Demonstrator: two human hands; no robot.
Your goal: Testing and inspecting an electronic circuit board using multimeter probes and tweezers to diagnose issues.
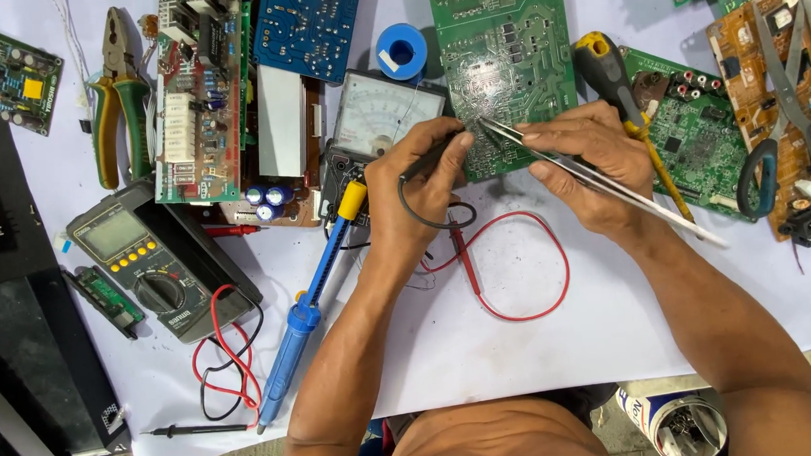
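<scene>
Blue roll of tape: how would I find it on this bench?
Start at the large green circuit board under both hands. Just off its left edge, above the analog meter with the white dial, sits the blue roll of tape. It is the only small ring among flat boards.

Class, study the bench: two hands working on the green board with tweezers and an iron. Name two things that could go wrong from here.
The left hand and right hand meet at one spot on the green board; the tweezers might bridge close solder joints. The red lead loops under the wrists and could snag.
</scene>
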